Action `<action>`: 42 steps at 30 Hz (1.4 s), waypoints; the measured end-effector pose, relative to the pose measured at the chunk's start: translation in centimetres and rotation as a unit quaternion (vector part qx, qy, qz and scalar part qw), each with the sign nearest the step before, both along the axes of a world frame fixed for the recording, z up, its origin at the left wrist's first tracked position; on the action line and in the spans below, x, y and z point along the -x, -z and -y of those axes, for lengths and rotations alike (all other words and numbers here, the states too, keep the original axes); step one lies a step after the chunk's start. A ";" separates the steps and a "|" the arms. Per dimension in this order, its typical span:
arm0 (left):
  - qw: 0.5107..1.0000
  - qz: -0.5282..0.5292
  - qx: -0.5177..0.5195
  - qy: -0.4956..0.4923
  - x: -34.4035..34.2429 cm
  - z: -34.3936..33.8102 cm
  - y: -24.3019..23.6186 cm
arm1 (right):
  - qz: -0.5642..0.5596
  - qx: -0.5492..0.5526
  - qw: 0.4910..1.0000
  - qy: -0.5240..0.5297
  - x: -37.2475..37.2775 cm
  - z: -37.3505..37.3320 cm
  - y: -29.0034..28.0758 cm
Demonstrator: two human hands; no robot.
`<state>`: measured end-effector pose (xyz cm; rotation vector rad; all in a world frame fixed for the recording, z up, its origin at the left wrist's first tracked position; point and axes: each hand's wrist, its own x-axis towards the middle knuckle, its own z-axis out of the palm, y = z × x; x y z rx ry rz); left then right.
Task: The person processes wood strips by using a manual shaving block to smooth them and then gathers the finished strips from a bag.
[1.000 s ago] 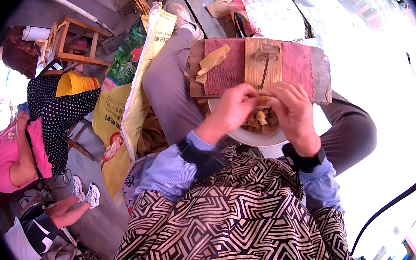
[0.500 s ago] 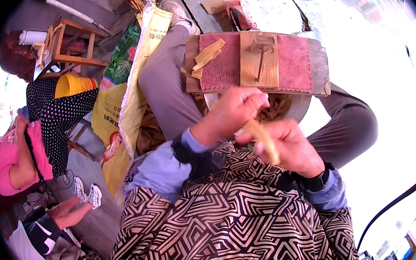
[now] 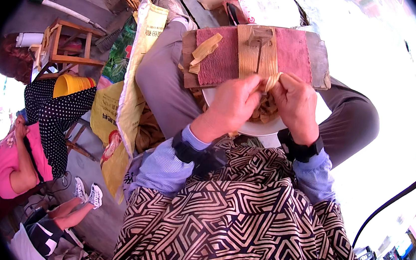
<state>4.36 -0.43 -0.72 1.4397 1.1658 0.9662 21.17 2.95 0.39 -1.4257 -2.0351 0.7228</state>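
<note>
Both my hands meet at the near edge of a wooden board laid across my knees. My left hand [image 3: 234, 105] is closed, its thumb and fingers pinched near one end of a pale yellow strip [image 3: 272, 81]. Curled round the same strip are the fingers of my right hand [image 3: 296, 102]; its material is unclear. Red cloth [image 3: 217, 63] covers much of the board [image 3: 323, 66]. Across the cloth's middle lies a lighter wood plate [image 3: 248, 53] carrying a small block with a thin rod [image 3: 259, 60]. Flat yellowish pieces [image 3: 206, 48] rest at the board's left.
Under the board, a white basin [image 3: 255, 130] holds several yellowish pieces. A yellow woven sack [image 3: 150, 29] stands along my left leg. Further left, a person in a pink top [image 3: 19, 162] sits near a yellow bucket [image 3: 72, 86] and a wooden stool [image 3: 74, 60]. Another person's legs show lower left.
My hands have moved away from my body, up to the board's near edge. The strip was stretched out slanting from my right hand; now it is bent in a loop between both hands.
</note>
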 end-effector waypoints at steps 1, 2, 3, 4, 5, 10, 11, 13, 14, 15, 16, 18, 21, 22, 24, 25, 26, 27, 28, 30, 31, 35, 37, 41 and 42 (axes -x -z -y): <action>0.980 -0.152 -0.126 -0.008 0.7 -0.6 -0.8 | -0.029 0.079 0.996 0.007 -0.2 -0.3 0.2; 0.922 -0.297 -0.247 -0.017 1.0 -1.0 -1.4 | -0.059 0.158 0.986 0.014 -0.3 -0.5 0.4; 0.924 -0.312 -0.222 -0.014 0.9 -1.0 -1.6 | -0.183 0.204 0.962 0.001 0.0 -0.5 0.6; 0.923 -0.289 -0.253 -0.026 1.0 -1.0 -1.3 | -0.228 0.271 0.935 -0.003 0.0 -0.6 1.0; 0.921 -0.265 -0.283 -0.038 1.0 -1.3 -0.8 | -0.271 0.337 0.902 -0.006 -0.1 -0.8 1.5; 0.962 -0.112 -0.241 -0.059 0.7 -0.4 0.3 | -0.559 0.497 0.661 -0.062 0.4 0.1 1.9; 0.975 -0.071 -0.200 -0.064 0.3 0.0 -0.1 | -0.562 0.515 0.646 -0.047 0.4 0.1 1.8; 0.986 -0.054 -0.133 -0.087 -0.4 0.5 -0.6 | -0.488 0.419 0.766 0.001 1.2 0.3 2.3; 0.986 -0.077 -0.107 -0.106 -0.6 0.5 -0.9 | -0.445 0.366 0.817 0.023 1.8 0.3 2.2; 0.984 -0.100 -0.082 -0.125 -0.9 0.6 -1.0 | -0.388 0.309 0.868 0.026 2.0 0.7 1.7; 0.977 -0.140 -0.091 -0.134 -1.0 0.4 -0.6 | -0.311 0.240 0.919 0.019 2.1 1.0 1.7; 0.956 -0.218 -0.113 -0.158 -1.0 0.2 0.8 | -0.145 0.087 0.986 0.000 1.9 1.3 2.1; 0.982 -0.098 -0.035 -0.160 -1.3 0.0 2.5 | -0.235 0.077 0.968 0.040 1.6 2.0 2.5; 0.987 -0.022 0.019 -0.155 -1.5 0.2 2.8 | -0.273 0.081 0.957 0.057 1.5 2.3 2.4; 0.962 0.170 0.177 -0.117 -1.8 1.6 2.8 | -0.370 0.098 0.919 0.096 1.8 2.0 2.0; 0.928 0.236 0.279 -0.073 -1.3 3.1 1.9 | -0.400 0.097 0.903 0.121 1.4 1.6 2.2; 0.877 0.299 0.374 -0.024 -0.8 4.1 1.2 | -0.428 0.093 0.887 0.147 0.8 1.2 2.6; 0.862 0.317 0.395 -0.023 -0.6 4.8 0.6 | -0.377 0.079 0.914 0.131 -0.1 1.1 3.1; 0.933 0.202 0.298 -0.022 0.3 4.9 0.8 | -0.395 0.136 0.903 0.101 -0.5 1.1 3.0; 0.996 -0.041 0.081 -0.018 1.7 5.0 1.6 | -0.428 0.248 0.868 0.039 -1.4 1.0 2.6; 0.977 -0.198 -0.049 -0.064 1.8 4.6 0.5 | -0.381 0.238 0.893 0.023 -2.7 0.3 2.4; 0.892 -0.383 -0.238 -0.037 1.8 2.9 -0.4 | -0.211 0.159 0.963 -0.049 -3.2 -1.1 -1.8; 0.874 -0.390 -0.284 -0.050 1.3 2.5 -0.5 | -0.136 0.141 0.971 -0.136 -2.1 -1.2 -3.2; 0.847 -0.408 -0.333 -0.070 0.5 2.0 -1.1 | 0.081 0.089 0.992 -0.032 -1.5 0.5 -4.9; 0.844 -0.406 -0.342 -0.078 0.4 2.0 -1.1 | 0.008 0.120 0.992 -0.022 -1.4 0.7 -4.2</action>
